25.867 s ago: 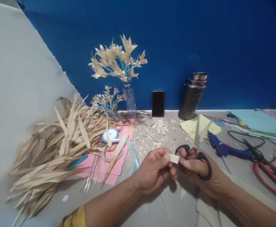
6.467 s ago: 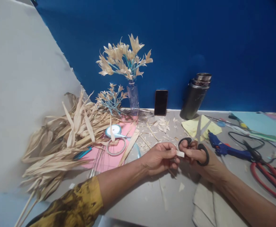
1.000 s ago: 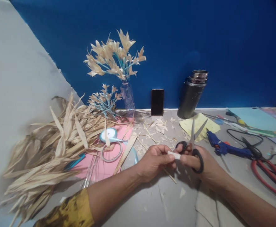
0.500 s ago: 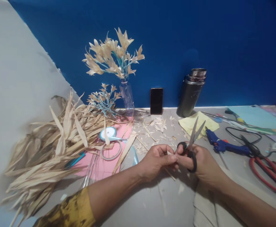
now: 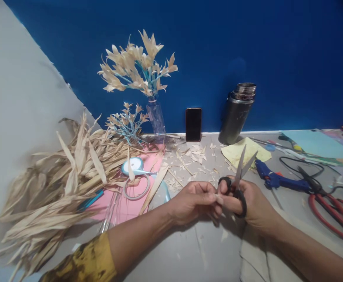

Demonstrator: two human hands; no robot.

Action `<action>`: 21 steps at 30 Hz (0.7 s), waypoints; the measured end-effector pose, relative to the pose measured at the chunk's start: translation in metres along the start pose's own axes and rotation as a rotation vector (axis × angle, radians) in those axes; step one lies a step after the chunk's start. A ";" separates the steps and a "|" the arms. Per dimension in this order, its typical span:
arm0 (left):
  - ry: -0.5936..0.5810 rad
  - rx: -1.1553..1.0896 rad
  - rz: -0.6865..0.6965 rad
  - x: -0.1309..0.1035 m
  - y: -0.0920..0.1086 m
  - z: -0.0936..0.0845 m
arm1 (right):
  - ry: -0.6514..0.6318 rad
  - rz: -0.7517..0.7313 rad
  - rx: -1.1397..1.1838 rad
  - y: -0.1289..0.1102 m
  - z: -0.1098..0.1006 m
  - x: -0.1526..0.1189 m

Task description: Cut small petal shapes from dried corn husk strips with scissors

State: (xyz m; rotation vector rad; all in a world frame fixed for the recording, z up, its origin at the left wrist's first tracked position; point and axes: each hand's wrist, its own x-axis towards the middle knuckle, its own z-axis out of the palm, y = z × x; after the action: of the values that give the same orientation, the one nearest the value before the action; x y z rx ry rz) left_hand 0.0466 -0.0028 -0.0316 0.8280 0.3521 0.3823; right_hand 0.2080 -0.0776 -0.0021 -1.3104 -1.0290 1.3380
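Observation:
My left hand [image 5: 195, 201] is closed in a pinch on a small pale piece of corn husk [image 5: 218, 199], mostly hidden by the fingers. Fingertips of my right hand [image 5: 249, 203] meet it there. Black-handled scissors [image 5: 239, 178] hang on the fingers of my right hand, their blades apart and pointing up, away from the husk piece. Pale husk scraps [image 5: 199, 152] are scattered behind the hands. A long husk strip [image 5: 155, 187] lies to the left of my left hand.
At left is a heap of dried husks [image 5: 51, 180], beside a ribbon spool [image 5: 132, 167] and a tape ring [image 5: 136, 194]. Husk flowers in a clear bottle [image 5: 156, 119], a phone [image 5: 193, 124] and a flask [image 5: 236, 113] stand behind. Rightward lie a blue glue gun [image 5: 280, 181] and red-handled shears [image 5: 333, 215].
The scissors' blades have opened slightly wider. Both hands stay together at nearly the same place, their fingers shifted a little around the husk piece. The view has moved slightly.

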 end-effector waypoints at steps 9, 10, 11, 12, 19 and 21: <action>0.220 -0.022 0.127 0.002 0.002 0.009 | 0.129 -0.101 -0.008 0.006 -0.002 0.007; 0.234 -0.004 0.124 0.002 -0.001 0.010 | 0.115 -0.088 -0.010 0.007 -0.001 0.007; 0.248 0.003 0.131 0.003 -0.003 0.010 | 0.107 -0.069 -0.016 0.007 0.001 0.006; 0.264 0.001 0.142 0.003 -0.004 0.011 | 0.111 -0.052 -0.029 0.007 0.002 0.006; 0.321 0.051 0.181 0.004 -0.006 0.012 | 0.211 -0.004 -0.116 0.007 0.008 0.007; 0.344 0.090 0.189 0.004 -0.007 0.012 | 0.212 0.008 -0.119 0.009 0.008 0.007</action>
State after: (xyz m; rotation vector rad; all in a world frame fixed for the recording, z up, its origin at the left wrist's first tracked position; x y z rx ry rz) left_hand 0.0569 -0.0127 -0.0301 0.8862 0.6166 0.6929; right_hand 0.2000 -0.0719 -0.0116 -1.5117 -0.9688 1.1302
